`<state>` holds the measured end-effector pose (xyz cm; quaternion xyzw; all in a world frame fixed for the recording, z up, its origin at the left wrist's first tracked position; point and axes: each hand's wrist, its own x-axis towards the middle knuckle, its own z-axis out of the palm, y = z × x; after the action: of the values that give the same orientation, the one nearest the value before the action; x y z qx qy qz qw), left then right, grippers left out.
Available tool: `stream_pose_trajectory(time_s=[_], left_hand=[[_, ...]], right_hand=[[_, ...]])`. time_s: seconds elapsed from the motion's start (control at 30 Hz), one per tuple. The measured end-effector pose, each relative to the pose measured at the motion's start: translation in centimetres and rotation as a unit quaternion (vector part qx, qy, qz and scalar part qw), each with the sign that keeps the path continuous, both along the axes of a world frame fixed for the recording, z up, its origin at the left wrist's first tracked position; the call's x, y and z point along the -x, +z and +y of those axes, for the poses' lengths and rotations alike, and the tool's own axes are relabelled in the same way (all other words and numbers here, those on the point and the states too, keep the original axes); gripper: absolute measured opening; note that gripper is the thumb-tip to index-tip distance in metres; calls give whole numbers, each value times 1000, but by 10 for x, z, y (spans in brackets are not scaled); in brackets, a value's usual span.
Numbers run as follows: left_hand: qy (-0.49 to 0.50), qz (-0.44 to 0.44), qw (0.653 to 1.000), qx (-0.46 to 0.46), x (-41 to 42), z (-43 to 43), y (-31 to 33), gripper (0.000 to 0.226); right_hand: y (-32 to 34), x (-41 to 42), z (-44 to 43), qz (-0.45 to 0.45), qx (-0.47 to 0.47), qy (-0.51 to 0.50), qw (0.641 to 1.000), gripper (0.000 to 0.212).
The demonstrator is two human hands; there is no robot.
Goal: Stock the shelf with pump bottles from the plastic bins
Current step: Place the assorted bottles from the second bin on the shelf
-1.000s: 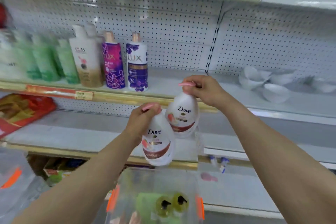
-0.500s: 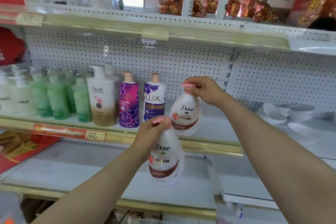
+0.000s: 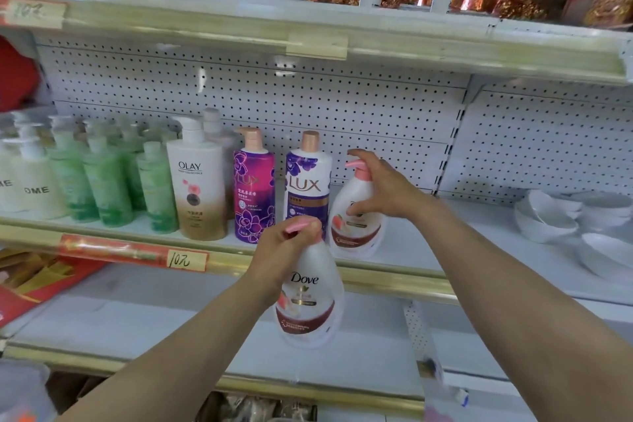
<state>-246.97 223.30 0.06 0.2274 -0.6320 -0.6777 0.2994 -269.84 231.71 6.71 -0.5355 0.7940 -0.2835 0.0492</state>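
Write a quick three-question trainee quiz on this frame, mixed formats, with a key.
1. True or false: the left hand holds a Dove bottle by its pink pump top.
2. Which one stands directly left of the second Dove bottle on the shelf? A) Olay bottle B) white-and-purple Lux bottle C) green bottle
3. Fill in: to the right of the right hand, the same shelf carries white ____.

Key: 1 true; 2 B; 3 bowls.

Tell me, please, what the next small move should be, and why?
Probably let the right hand go of the shelved Dove bottle: it seems to stand upright on the shelf beside the white LUX bottle, while the left hand holds a second Dove bottle by its pump below shelf level.
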Motion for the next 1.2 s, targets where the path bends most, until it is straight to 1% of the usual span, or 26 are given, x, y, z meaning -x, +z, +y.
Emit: stream_pose_trajectory(time_s=[0.03, 0.07, 0.17, 0.3, 0.47, 0.57, 0.63, 0.7, 0.77, 0.83, 0.87, 0.9, 0.93, 0.97, 1.0, 1.03, 1.07, 1.13, 1.2], left_hand=[[4, -2, 1000, -2, 1, -2, -2, 14], [7, -5, 1000, -3, 1, -3, -3, 13], [9, -7, 1000, -7, 1, -6, -7, 11], [11, -13, 1000, -2, -1, -7, -8, 12], [10, -9, 1000, 9, -5, -7, -4, 11], [13, -2, 1000, 26, -5, -4, 4, 12], [16, 7, 999, 35, -3, -2, 10, 12], [18, 19, 999, 39, 0, 2, 18, 11], [21, 32, 998, 41, 5, 6, 27, 10], [23, 43, 998, 43, 11, 10, 37, 8], [24, 50, 997, 44, 13, 12, 42, 7], [24, 57, 997, 47, 16, 14, 47, 7], [23, 66, 996, 50, 19, 16, 53, 7], [19, 74, 996, 52, 23, 18, 58, 7], [16, 80, 995, 56, 26, 21, 64, 7], [17, 84, 994, 63, 29, 23, 69, 7], [21, 87, 993, 71, 32, 25, 74, 7], [17, 94, 991, 93, 37, 27, 80, 6], [-3, 99, 988, 121, 38, 29, 85, 11]], right_hand=[[-1, 2, -3, 22, -11, -7, 1000, 111], [-1, 5, -5, 41, -17, -14, 999, 112], [-2, 11, -13, 72, -16, -39, 997, 107], [-4, 21, -28, 67, -2, -42, 997, 103], [-6, 33, -39, 53, -4, -29, 998, 112], [-5, 32, -33, 20, 8, -4, 1000, 115], [-5, 22, -26, -7, 43, -4, 999, 114], [-7, 7, -16, -34, 121, -38, 991, 108], [-10, -16, -3, -72, 212, -88, 971, 94], [-11, -38, 12, -38, 258, -119, 958, 68], [-11, -47, 21, -30, 254, -111, 960, 55], [-10, -55, 29, -61, 230, -81, 968, 44], [-8, -63, 37, -128, 185, -33, 974, 38], [-8, -70, 44, -197, 129, 20, 972, 36], [-8, -76, 50, -237, 80, 55, 967, 38], [-8, -79, 54, -238, 48, 72, 967, 44], [-9, -81, 56, -228, 37, 74, 970, 50], [-7, -83, 59, -212, 49, 62, 974, 60], [-5, -80, 58, -205, 63, 46, 976, 66]])
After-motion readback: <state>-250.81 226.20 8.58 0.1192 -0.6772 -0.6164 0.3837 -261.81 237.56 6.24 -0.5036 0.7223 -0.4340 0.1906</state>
